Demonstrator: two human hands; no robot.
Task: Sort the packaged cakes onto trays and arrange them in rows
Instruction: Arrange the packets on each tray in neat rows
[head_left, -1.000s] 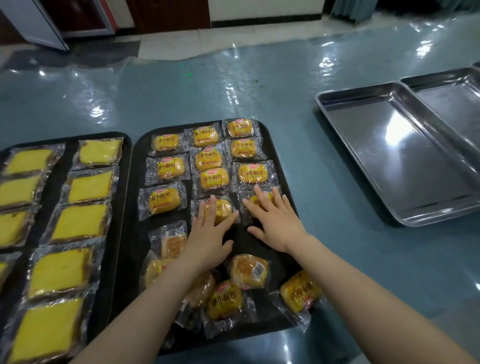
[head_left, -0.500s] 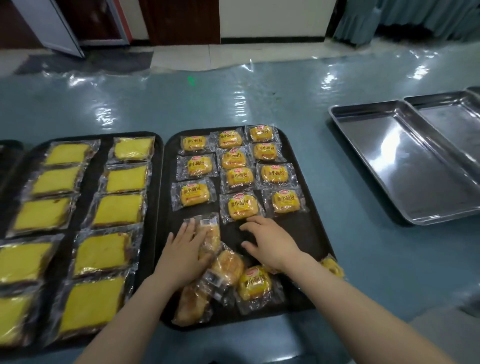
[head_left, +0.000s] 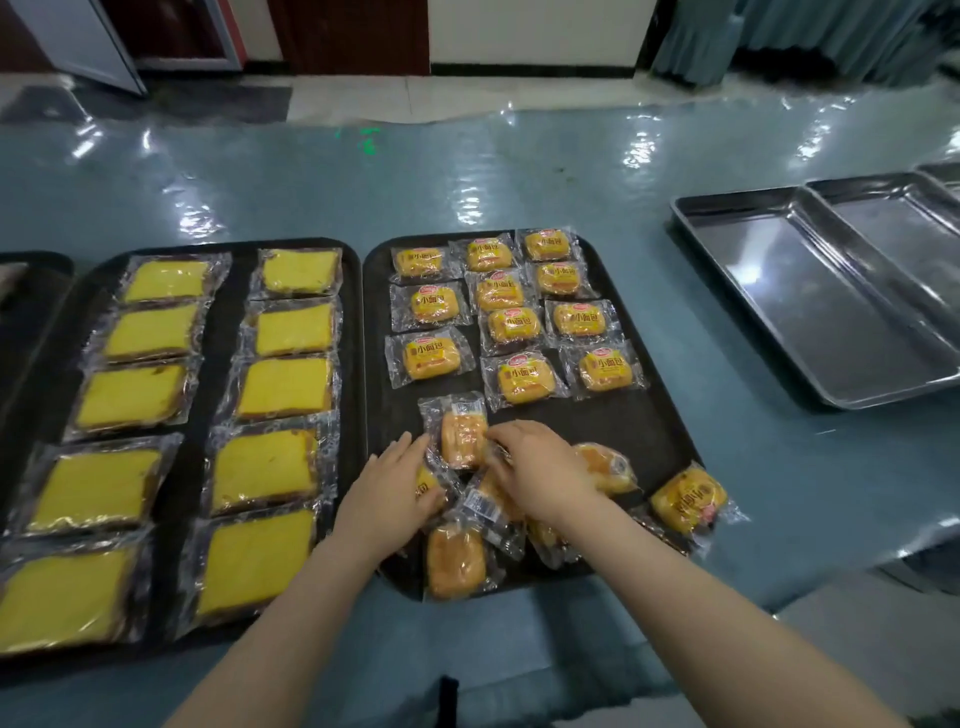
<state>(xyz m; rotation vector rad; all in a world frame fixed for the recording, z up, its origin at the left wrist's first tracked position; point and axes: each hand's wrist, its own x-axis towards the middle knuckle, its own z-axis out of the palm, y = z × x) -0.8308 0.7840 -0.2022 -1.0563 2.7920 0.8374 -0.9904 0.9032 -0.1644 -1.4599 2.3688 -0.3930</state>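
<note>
A black tray (head_left: 639, 421) in the middle holds several small wrapped yellow cakes (head_left: 524, 378) set in three rows at its far end. A loose heap of the same cakes (head_left: 455, 560) lies at its near end. My left hand (head_left: 387, 493) lies flat on the left side of the heap, fingers spread over a packet. My right hand (head_left: 540, 467) touches an upside-down cake packet (head_left: 460, 434) at the heap's top; a firm grip does not show. One cake (head_left: 688, 499) hangs over the tray's right edge.
A second black tray (head_left: 208, 353) on the left carries two rows of large square yellow cake slices (head_left: 283, 387). Two steel trays (head_left: 810, 291) sit far right on the blue plastic-covered table (head_left: 467, 176). Another dark tray edge (head_left: 31, 291) shows at far left.
Both hands drew back from the arranged rows to the loose heap at the near end. The right hand has shifted left onto the upside-down packet. The view moved right and back.
</note>
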